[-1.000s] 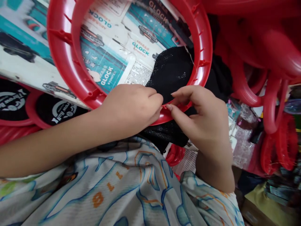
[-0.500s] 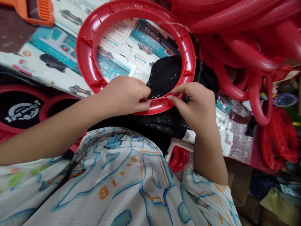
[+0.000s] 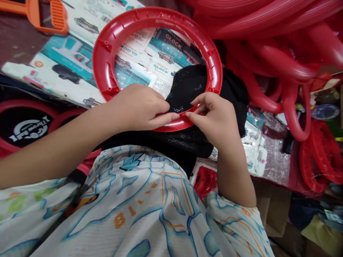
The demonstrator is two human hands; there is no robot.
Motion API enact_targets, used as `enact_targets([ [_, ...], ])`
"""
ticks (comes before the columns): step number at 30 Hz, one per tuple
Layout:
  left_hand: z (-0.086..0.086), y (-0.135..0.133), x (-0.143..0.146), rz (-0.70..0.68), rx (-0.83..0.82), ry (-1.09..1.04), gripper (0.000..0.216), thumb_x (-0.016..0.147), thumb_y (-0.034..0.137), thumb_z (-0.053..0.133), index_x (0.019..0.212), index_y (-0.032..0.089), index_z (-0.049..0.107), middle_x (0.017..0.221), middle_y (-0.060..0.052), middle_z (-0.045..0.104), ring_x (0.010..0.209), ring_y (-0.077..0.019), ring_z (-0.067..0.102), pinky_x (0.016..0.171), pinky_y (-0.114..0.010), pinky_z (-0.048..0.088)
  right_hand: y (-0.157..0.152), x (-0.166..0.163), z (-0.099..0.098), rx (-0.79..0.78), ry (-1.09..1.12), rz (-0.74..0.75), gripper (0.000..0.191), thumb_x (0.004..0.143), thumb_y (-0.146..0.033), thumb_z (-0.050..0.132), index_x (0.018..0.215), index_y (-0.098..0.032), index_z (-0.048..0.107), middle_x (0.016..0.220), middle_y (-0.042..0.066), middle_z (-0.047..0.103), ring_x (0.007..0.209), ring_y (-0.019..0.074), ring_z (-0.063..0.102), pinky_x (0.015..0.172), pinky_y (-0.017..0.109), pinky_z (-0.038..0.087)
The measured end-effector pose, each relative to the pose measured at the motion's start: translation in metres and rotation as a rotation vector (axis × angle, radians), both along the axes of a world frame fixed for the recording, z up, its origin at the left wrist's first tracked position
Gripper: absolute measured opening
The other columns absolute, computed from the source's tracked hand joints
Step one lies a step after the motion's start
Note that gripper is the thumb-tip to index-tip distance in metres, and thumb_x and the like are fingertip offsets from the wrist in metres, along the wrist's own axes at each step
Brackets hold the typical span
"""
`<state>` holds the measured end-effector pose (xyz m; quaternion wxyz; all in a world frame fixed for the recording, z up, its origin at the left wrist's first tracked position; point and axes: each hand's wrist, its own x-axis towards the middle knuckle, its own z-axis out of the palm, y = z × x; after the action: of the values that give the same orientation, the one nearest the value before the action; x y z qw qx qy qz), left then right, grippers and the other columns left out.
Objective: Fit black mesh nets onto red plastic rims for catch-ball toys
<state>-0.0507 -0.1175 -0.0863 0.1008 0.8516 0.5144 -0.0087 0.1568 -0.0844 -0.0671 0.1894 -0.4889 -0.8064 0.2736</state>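
A red plastic ring (image 3: pixel 104 64) with small pegs along its channel lies tilted in front of me. My left hand (image 3: pixel 142 109) grips its near rim, thumb pressed along the inner edge. Just beside that thumb, my right hand (image 3: pixel 214 116) pinches the same rim between thumb and fingers. Whether a thin strand is also in the right fingertips is too small to tell. Black mesh fabric (image 3: pixel 189 84) shows through the ring and spreads beneath its near right side.
Many red rings (image 3: pixel 257 39) are heaped at the upper right. Printed cardboard (image 3: pixel 69 67) covers the table under the work. An orange plastic handle (image 3: pixel 50 21) lies at the upper left. Finished-looking black discs with red rims (image 3: pixel 29 125) sit at the left.
My right hand has slid left along the rim, closer to my left thumb. The left thumb now reaches further right. The view has shifted slightly.
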Motion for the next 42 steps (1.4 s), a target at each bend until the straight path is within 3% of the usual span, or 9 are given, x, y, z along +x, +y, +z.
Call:
enact_targets([
  [3,0.012,0.002,0.016,0.146,-0.078,0.022,0.045,0.092,0.048,0.04,0.081,0.018,0.071,0.076,-0.008,0.068,0.076,-0.027,0.066,0.054,-0.03,0.023,-0.001,-0.002,0.0,0.002,-0.042,-0.01,0.016,0.072,-0.008,0.068,0.084,-0.019,0.063,0.066,-0.005,0.064,0.065,0.0133,0.062,0.065,0.028,0.044],
  [6,0.019,0.005,0.032,0.192,-0.152,-0.051,0.034,0.094,0.036,0.043,0.097,0.019,0.072,0.093,-0.008,0.071,0.089,-0.029,0.068,0.058,-0.03,0.031,-0.002,-0.001,0.002,0.036,-0.088,-0.004,0.016,0.074,-0.01,0.065,0.087,-0.02,0.063,0.071,-0.004,0.067,0.069,0.0153,0.063,0.066,0.029,0.044],
  [13,0.013,-0.006,0.041,0.178,-0.125,-0.089,0.027,0.096,0.023,0.041,0.095,0.014,0.067,0.092,-0.009,0.067,0.088,-0.0283,0.068,0.06,-0.033,0.037,0.002,0.012,0.019,0.216,-0.27,0.171,0.017,0.082,-0.016,0.064,0.097,-0.021,0.065,0.087,0.002,0.074,0.087,0.0225,0.066,0.082,0.038,0.043],
  [17,0.006,-0.014,0.037,0.177,-0.114,-0.108,0.026,0.095,0.024,0.041,0.093,0.014,0.065,0.09,-0.008,0.066,0.085,-0.0271,0.068,0.058,-0.032,0.035,0.009,0.012,0.025,0.215,-0.28,0.223,0.018,0.081,-0.014,0.064,0.098,-0.02,0.066,0.083,0.001,0.073,0.083,0.0207,0.068,0.088,0.04,0.041],
  [25,-0.005,-0.014,0.021,0.009,0.005,-0.123,0.025,0.09,0.022,0.042,0.082,0.015,0.064,0.079,-0.008,0.064,0.075,-0.0242,0.066,0.055,-0.03,0.033,0.014,0.01,0.024,-0.007,-0.098,0.194,0.018,0.079,-0.014,0.065,0.096,-0.02,0.068,0.08,-0.001,0.071,0.074,0.0163,0.067,0.073,0.03,0.048],
  [31,-0.013,-0.015,0.006,-0.098,0.127,-0.177,0.027,0.089,0.02,0.041,0.077,0.015,0.064,0.072,-0.007,0.061,0.066,-0.0205,0.061,0.054,-0.03,0.034,0.008,0.005,0.024,0.075,-0.18,0.186,0.024,0.076,-0.008,0.063,0.096,-0.021,0.067,0.076,-0.003,0.07,0.072,0.016,0.067,0.069,0.028,0.047],
  [36,-0.02,-0.019,-0.013,-0.175,0.258,-0.244,0.033,0.092,0.021,0.039,0.07,0.017,0.063,0.066,-0.006,0.059,0.06,-0.0179,0.056,0.053,-0.031,0.032,-0.001,-0.003,0.013,0.008,-0.17,0.091,0.023,0.075,-0.011,0.07,0.094,-0.02,0.061,0.068,-0.005,0.067,0.067,0.0152,0.065,0.063,0.027,0.042],
  [42,-0.006,-0.026,-0.003,-0.064,0.236,-0.157,0.041,0.096,0.036,0.038,0.073,0.016,0.065,0.067,-0.007,0.061,0.062,-0.0228,0.061,0.053,-0.033,0.033,-0.013,-0.009,0.006,-0.041,-0.177,0.035,0.024,0.078,-0.013,0.068,0.097,-0.021,0.058,0.067,-0.006,0.065,0.064,0.0136,0.062,0.061,0.027,0.041],
])
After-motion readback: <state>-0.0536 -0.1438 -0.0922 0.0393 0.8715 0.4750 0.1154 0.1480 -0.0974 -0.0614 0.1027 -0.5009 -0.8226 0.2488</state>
